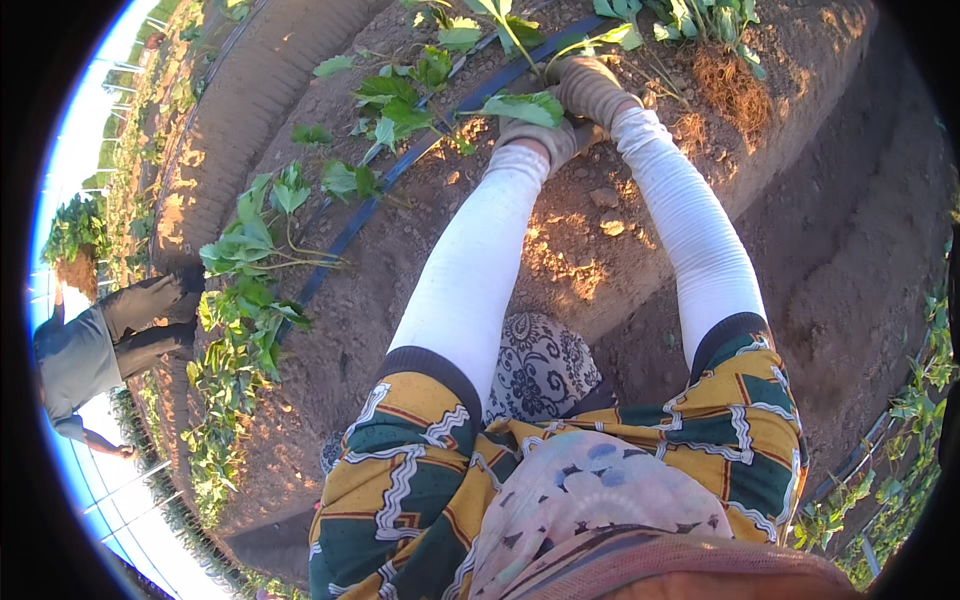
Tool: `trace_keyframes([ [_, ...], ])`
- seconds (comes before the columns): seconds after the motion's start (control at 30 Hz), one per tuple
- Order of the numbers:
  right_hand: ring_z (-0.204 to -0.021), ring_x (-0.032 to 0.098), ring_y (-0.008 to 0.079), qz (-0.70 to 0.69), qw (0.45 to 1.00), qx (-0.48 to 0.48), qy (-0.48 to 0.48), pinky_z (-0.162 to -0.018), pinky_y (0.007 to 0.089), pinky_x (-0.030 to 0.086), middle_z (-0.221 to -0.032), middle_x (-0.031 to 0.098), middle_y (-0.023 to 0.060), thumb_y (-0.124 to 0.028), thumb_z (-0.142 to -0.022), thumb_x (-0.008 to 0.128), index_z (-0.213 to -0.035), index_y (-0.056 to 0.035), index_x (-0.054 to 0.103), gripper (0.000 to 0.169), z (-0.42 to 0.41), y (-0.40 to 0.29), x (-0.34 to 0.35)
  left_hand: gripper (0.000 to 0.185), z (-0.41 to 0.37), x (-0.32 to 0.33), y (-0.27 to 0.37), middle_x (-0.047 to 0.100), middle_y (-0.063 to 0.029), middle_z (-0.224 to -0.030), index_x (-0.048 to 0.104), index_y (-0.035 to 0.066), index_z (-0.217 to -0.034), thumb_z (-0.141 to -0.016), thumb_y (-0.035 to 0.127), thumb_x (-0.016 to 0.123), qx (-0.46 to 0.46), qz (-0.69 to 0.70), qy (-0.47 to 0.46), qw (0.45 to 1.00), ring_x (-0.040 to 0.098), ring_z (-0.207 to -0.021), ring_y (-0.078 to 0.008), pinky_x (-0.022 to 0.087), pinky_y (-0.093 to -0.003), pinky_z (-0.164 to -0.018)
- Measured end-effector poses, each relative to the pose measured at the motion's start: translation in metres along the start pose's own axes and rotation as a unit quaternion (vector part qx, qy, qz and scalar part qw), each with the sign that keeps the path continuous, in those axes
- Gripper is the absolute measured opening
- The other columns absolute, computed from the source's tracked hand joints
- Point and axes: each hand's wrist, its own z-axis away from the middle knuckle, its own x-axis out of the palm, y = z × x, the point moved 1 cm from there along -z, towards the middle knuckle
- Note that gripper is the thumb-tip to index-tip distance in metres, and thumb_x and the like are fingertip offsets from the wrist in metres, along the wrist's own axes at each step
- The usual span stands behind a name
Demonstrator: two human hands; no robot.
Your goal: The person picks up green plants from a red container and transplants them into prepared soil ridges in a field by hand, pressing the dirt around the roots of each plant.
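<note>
Both my hands are in soiled knit work gloves, low on the raised soil bed [600,225]. My left hand [547,141] is down at the soil, partly covered by a broad green leaf [525,109]; its fingers are hidden. Just beyond and to the right, my right hand [592,88] is bent at the base of a leafy seedling [517,34], whose stems rise beside its fingers. Whether either hand grips the stems cannot be made out. A bundle of bare-root seedlings [731,90], with reddish-brown roots, lies on the bed right of my right hand.
A dark drip-irrigation tape [360,217] runs along the bed. More seedlings [244,236] stand or lie beside it. A furrow [817,210] drops away on the right. At the far left another person [82,352] stands holding a plant bundle [75,240].
</note>
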Motion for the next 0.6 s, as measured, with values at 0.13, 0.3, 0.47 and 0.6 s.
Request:
trace_keyframes([
  [0.13, -0.106, 0.070, 0.0332, 0.024, 0.999, 0.003, -0.038, -0.090, 0.0448, 0.056, -0.110, 0.073, 0.0144, -0.023, -0.086, 0.069, -0.119, -0.0151, 0.072, 0.034, -0.010, -0.017, 0.005, 0.057, -0.020, 0.030, -0.032, 0.058, -0.0139, -0.141, 0.057, 0.016, -0.135, -0.099, 0.056, 0.042, -0.010, -0.018, -0.026, 0.999, 0.055, -0.129, -0.0339, 0.043, -0.0470, -0.108],
  [0.3, -0.114, 0.066, 0.0325, 0.083, 0.994, -0.051, -0.041, -0.095, 0.0441, 0.054, -0.122, 0.069, 0.0148, -0.020, -0.083, 0.070, -0.126, -0.0155, 0.067, 0.043, -0.014, 0.011, -0.001, 0.081, 0.050, -0.025, 0.003, 0.046, -0.0131, -0.152, 0.050, 0.015, -0.145, -0.084, 0.065, 0.065, 0.007, -0.053, 0.069, 0.996, 0.050, -0.134, -0.0382, 0.039, -0.0500, -0.111],
  [0.47, -0.117, 0.065, 0.0296, 0.063, 0.991, 0.106, 0.050, -0.094, 0.0446, 0.054, -0.127, 0.068, 0.0112, -0.020, -0.090, 0.066, -0.124, -0.0172, 0.065, 0.034, 0.011, 0.031, -0.014, 0.071, 0.050, 0.007, -0.030, 0.044, -0.0207, -0.150, 0.049, 0.005, -0.138, -0.088, 0.052, 0.067, -0.133, 0.029, 0.071, 0.988, 0.062, -0.111, -0.0452, 0.052, -0.0491, -0.090],
  [0.6, -0.113, 0.068, 0.0288, 0.129, 0.991, 0.043, 0.015, -0.087, 0.0436, 0.057, -0.126, 0.069, 0.0093, -0.018, -0.093, 0.062, -0.122, -0.0156, 0.066, 0.029, -0.001, -0.016, -0.002, 0.050, -0.015, 0.038, -0.070, 0.061, -0.0234, -0.127, 0.062, 0.011, -0.125, -0.087, 0.044, 0.066, 0.000, -0.059, 0.140, 0.988, 0.062, -0.110, -0.0421, 0.050, -0.0486, -0.092],
])
